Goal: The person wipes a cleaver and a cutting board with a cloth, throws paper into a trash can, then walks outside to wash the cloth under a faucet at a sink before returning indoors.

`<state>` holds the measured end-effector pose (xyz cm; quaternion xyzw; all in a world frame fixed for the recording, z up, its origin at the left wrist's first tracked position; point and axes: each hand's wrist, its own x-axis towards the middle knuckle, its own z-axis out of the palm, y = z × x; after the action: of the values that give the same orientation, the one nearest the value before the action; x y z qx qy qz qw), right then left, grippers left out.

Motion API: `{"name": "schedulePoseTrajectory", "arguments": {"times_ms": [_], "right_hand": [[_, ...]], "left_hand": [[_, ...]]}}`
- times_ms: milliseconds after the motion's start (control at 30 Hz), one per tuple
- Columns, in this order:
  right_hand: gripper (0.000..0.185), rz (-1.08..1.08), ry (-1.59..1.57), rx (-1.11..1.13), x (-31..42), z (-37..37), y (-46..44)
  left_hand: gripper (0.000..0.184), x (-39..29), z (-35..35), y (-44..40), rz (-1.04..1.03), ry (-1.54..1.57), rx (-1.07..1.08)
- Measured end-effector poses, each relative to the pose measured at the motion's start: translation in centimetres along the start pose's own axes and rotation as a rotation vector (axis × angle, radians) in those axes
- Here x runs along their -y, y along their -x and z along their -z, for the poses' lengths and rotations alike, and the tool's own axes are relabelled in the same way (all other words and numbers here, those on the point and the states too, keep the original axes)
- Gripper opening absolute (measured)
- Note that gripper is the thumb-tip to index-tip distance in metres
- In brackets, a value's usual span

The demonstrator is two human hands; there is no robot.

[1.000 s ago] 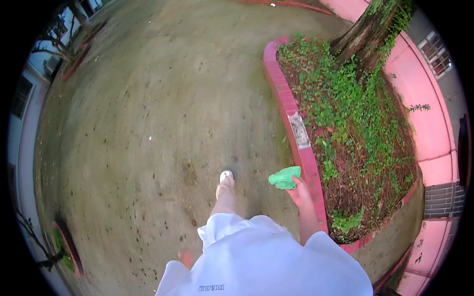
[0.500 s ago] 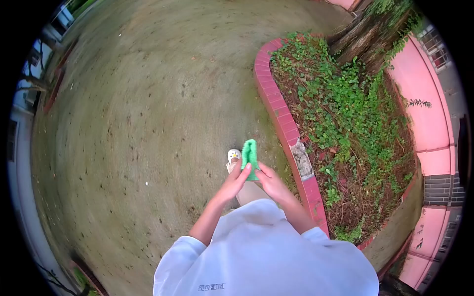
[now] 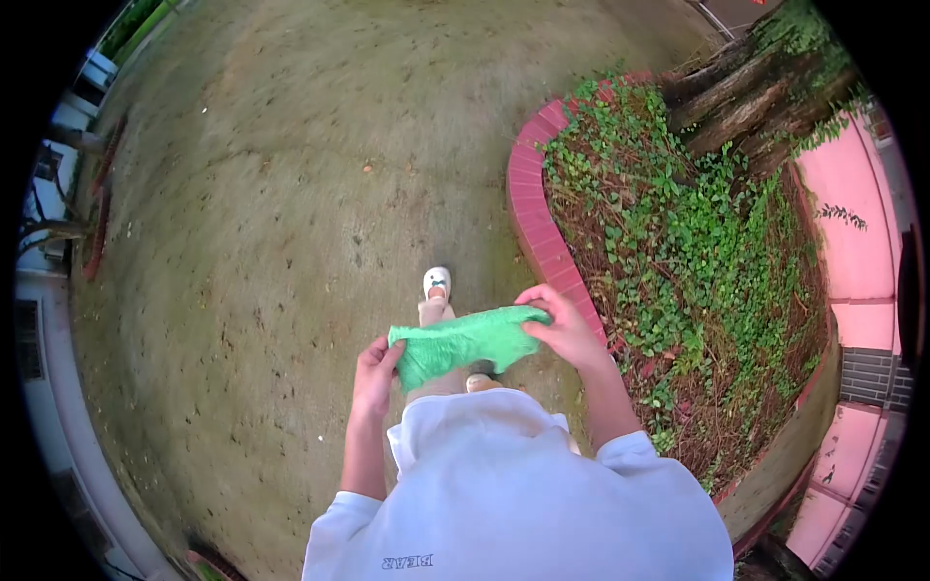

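Observation:
A bright green fuzzy cloth (image 3: 467, 341) hangs stretched sideways between my two hands in front of my body. My left hand (image 3: 374, 373) pinches its left end between thumb and fingers. At the other end my right hand (image 3: 564, 331) grips the upper right corner, fingers bent over the edge. The lower edge of the cloth hangs free and uneven. Below it, a white shoe (image 3: 437, 282) with a dark decoration steps forward on the ground, and part of the other shoe (image 3: 479, 382) shows under the cloth.
Mossy, dirt-flecked paved ground (image 3: 242, 271) spreads ahead and left. On the right a red brick border (image 3: 542, 218) curves round a bed of green plants (image 3: 697, 252) with a thick tree trunk (image 3: 765, 87). A pink wall (image 3: 852, 213) stands beyond it.
The green cloth, bunched narrow between close hands before, is now pulled out wide. My hands have moved apart to left and right. I have walked forward, and the other foot is in front.

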<state>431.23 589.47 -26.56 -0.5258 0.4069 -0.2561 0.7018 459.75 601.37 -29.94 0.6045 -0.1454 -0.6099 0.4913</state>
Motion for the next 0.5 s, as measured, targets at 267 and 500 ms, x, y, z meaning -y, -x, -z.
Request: {"name": "schedulePoseTrajectory", "arguments": {"times_ms": [267, 500], "right_hand": [[0.029, -0.056, -0.002, -0.345, 15.3, 9.0, -20.8], [0.047, 0.47, -0.38, -0.202, 30.6, 15.7, -32.6]], "left_hand": [[0.021, -23.3, -8.4, -22.6, -0.345, -0.6, 0.224], [0.019, -44.9, -19.9, -34.4, -0.491, 0.011, 0.666]]}}
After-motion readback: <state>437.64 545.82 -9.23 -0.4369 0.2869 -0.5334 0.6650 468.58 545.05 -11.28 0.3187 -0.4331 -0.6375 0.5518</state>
